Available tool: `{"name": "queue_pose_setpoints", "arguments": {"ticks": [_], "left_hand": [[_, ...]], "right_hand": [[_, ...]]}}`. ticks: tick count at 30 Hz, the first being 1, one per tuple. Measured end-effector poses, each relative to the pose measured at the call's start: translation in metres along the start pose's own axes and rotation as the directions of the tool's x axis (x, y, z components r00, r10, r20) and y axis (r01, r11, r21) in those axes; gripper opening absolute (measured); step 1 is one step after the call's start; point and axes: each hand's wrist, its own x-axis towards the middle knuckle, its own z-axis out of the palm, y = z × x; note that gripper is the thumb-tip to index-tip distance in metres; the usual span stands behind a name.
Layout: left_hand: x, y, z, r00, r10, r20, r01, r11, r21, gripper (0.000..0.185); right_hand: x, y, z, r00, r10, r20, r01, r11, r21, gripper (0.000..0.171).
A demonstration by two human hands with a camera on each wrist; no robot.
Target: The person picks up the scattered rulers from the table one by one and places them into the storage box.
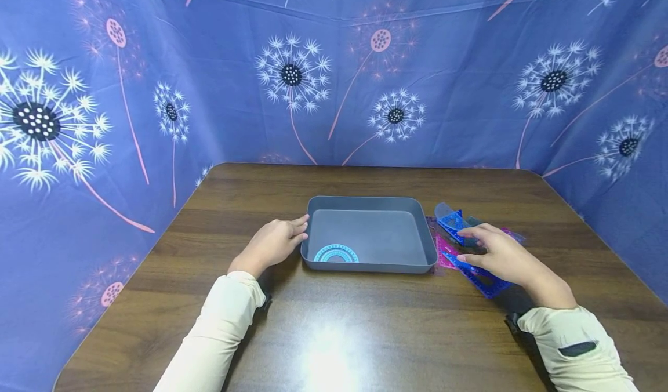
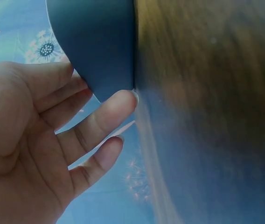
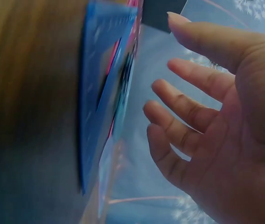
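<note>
Head view: the tray (image 1: 428,235) at centre is touched by the open left hand (image 1: 273,242); the open right hand (image 1: 498,253) is held over rulers (image 1: 482,280), nothing gripped.

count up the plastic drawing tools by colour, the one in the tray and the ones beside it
Light blue plastic protractor, in the grey plastic tray: 1
Blue plastic set squares: 2
Pink plastic pieces: at least 1, partly hidden
Total: at least 4

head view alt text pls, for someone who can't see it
A person's left hand rests against the left rim of a grey tray on a wooden table, while the right hand hovers, fingers open, over blue and pink plastic rulers beside it. A blue protractor lies in the tray.
</note>
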Motion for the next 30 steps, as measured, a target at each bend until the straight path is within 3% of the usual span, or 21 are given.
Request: {"name": "queue_pose_setpoints", "arguments": {"ticks": [12, 20, 30], "left_hand": [[0.0, -0.002, 0.001, 1.0, 0.022, 0.002, -0.022, 0.999, -0.028, 0.038], [-0.002, -0.003, -0.001, 1.0, -0.01, 0.011, 0.01, 1.0, -0.017, 0.039], [0.0, -0.001, 0.0, 1.0, 0.0, 0.009, 0.0, 1.0, -0.017, 0.038]], "right_hand": [[-0.008, 0.016, -0.001, 0.998, -0.032, 0.051, 0.033, 0.999, -0.021, 0.052], [-0.005, 0.022, -0.001, 0.994, 0.002, 0.112, -0.003, 1.0, 0.011, 0.052], [-0.008, 0.027, -0.001, 0.987, 0.013, 0.16, -0.031, 0.993, 0.114, 0.033]]}}
